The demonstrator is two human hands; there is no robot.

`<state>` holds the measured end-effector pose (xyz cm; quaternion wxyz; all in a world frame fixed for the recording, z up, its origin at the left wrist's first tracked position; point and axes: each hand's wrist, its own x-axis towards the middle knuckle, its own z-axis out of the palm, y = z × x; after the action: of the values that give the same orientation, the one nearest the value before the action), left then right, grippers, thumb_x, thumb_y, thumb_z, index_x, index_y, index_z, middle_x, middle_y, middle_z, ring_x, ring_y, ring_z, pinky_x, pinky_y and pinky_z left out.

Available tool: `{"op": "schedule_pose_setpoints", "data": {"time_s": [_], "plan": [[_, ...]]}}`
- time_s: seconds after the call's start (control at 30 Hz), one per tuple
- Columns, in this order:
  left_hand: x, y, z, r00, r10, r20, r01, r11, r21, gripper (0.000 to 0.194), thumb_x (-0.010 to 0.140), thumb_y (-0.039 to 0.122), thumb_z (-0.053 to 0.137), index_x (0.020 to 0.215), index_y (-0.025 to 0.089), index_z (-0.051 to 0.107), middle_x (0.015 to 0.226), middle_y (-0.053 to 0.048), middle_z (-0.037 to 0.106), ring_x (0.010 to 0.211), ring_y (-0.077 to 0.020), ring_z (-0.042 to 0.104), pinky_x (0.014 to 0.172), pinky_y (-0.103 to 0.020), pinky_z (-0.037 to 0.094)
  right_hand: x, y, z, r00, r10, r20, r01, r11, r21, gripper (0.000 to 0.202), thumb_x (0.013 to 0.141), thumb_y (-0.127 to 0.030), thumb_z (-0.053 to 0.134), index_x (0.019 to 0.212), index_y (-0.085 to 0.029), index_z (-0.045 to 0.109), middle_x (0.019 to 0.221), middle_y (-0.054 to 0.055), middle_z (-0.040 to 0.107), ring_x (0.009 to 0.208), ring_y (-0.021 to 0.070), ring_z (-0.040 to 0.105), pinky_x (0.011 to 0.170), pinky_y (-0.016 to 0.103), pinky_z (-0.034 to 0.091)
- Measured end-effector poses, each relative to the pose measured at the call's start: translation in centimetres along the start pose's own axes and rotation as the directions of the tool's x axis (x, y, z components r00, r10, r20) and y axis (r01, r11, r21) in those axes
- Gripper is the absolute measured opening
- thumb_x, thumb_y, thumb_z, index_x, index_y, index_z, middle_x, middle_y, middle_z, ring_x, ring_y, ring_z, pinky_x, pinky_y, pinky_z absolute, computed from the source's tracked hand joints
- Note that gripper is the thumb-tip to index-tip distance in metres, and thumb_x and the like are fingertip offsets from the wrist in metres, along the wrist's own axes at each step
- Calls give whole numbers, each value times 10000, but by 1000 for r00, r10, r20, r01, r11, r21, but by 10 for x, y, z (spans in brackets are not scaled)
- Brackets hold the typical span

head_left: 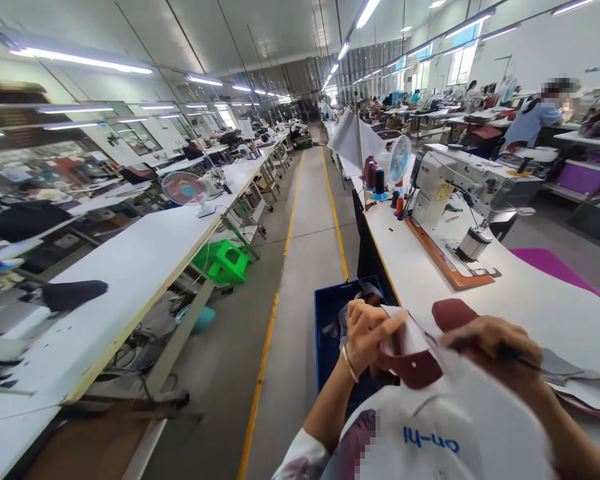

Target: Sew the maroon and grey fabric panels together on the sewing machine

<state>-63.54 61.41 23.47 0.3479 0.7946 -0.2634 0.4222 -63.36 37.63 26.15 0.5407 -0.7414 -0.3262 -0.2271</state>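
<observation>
My left hand (367, 333), with a pale bangle at the wrist, is closed on a curved maroon piece with a white lining (415, 368), gripping its upper left edge. It looks like a sewn fabric or leather part and hangs in front of my white apron (430, 420). Close to its right side is my right hand (500, 347), blurred by motion and closed around a dark slim tool (517, 359) whose kind I cannot make out. Another maroon piece (453, 313) lies on the white table just behind the right hand.
A sewing machine (460, 200) stands on the white table (530, 280), with thread spools (377, 180) and a small fan (399, 160) behind. Stacked grey and white pieces (575, 380) lie at right. A blue crate (323, 340) sits below my left hand, beside the yellow-lined aisle (305, 253).
</observation>
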Motion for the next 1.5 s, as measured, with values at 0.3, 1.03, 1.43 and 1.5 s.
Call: {"op": "schedule_pose_setpoints", "data": {"time_s": [0.3, 1.03, 1.43, 1.5], "plan": [[-21, -7, -6, 880, 180, 439, -41, 950, -309, 227, 820, 207, 600, 859, 387, 732, 548, 8, 540, 521, -138, 435, 620, -294, 405, 17, 9, -21, 830, 380, 408, -450, 889, 87, 494, 954, -618, 261, 802, -198, 471, 620, 8, 504, 486, 121, 401, 462, 262, 320], [-30, -7, -1, 760, 83, 645, 237, 888, -394, 265, 720, 187, 656, 812, 424, 730, 495, 25, 560, 412, -124, 387, 432, -266, 349, 57, -11, -11, 552, 27, 833, 192, 968, -159, 368, 970, -505, 424, 813, -206, 570, 626, -6, 543, 559, 118, 450, 558, 266, 272], [-10, -7, -7, 688, 13, 726, 441, 787, -431, 240, 691, 213, 665, 813, 410, 728, 554, 8, 597, 434, -132, 420, 478, -279, 389, 71, -10, -14, 496, 24, 868, 318, 925, -207, 371, 955, -524, 444, 799, -215, 576, 602, -7, 540, 594, 132, 465, 541, 280, 248], [-10, -9, -6, 590, -44, 806, 575, 724, -381, 209, 695, 237, 665, 803, 404, 731, 577, -4, 600, 469, -144, 416, 533, -297, 411, 72, -10, -14, 509, 14, 861, 316, 927, -202, 369, 954, -521, 451, 790, -215, 577, 599, -9, 541, 590, 129, 463, 541, 279, 248]]}}
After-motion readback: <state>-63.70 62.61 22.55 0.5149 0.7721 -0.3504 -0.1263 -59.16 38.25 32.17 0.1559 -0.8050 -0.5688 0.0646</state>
